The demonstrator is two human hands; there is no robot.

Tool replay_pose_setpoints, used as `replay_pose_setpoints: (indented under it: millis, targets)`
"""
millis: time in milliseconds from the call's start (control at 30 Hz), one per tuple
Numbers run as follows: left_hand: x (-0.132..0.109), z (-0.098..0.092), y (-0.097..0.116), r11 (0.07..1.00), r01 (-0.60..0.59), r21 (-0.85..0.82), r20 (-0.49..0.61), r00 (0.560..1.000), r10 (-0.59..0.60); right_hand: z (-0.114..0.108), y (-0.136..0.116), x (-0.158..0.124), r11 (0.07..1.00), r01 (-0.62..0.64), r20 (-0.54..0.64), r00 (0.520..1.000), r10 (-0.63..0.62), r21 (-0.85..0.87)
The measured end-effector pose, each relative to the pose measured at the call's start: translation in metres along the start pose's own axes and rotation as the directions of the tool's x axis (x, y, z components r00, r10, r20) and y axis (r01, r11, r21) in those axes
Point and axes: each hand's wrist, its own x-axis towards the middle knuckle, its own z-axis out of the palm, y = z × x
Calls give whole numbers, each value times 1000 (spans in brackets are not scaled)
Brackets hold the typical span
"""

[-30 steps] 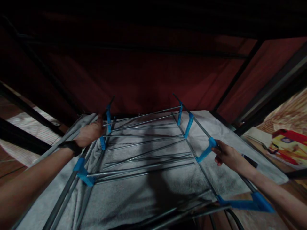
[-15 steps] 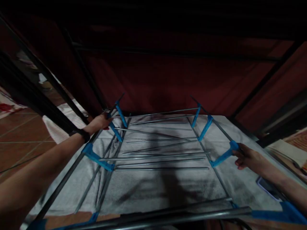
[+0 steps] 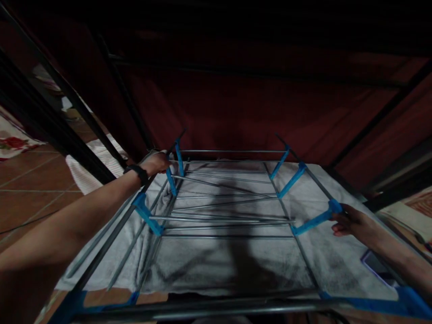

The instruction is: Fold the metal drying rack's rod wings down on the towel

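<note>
Blue brackets (image 3: 312,222), silvery rods (image 3: 229,237), grey cloth (image 3: 199,263)

Head-worn view, looking forward and down.
Near view over left hand (image 3: 156,163), right hand (image 3: 354,221) and tube frame (image 3: 236,219), facing a dark red backdrop (image 3: 243,112).

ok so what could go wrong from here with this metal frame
One slanting rod might slide or roll if the frame tilts. The left hand, close against a blue bracket, could get a finger pinched. The phone-like device near the right forearm might get knocked.
</note>
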Motion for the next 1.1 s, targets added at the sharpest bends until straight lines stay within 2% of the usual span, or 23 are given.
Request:
replay_pose_setpoints:
  millis: [100, 200, 433, 667, 933, 1033, 1100]
  targets:
    - [-3, 6, -9, 998, 62, 7, 14, 998, -62, -4, 8, 2, 1000, 14, -4, 1000, -14, -16]
    - [-3, 11, -15, 995, 93, -17, 36, 995, -93, 1, 6, -1, 997, 24, -15, 1000, -25, -69]
    - [-8, 22, -20, 982, 85, -166, 94, 993, -70, 18, -5, -13, 952, 93, 84, 994, -72, -291]
    - [-13, 18, -23, 968, 85, -237, 122, 991, -57, 8, 6, -8, 987, 75, 54, 996, -68, -142]
    - [-13, 32, -21, 916, 117, -384, 62, 993, -101, 7, 3, -1, 996, 84, 43, 996, -83, -34]
    - [-14, 33, -24, 889, 88, -448, 52, 996, -73, 4, 2, 7, 992, 74, 4, 997, -74, -99]
    - [-16, 33, -26, 863, 71, -500, 63, 997, -46, 2, 5, 11, 964, 117, -15, 992, -124, -239]
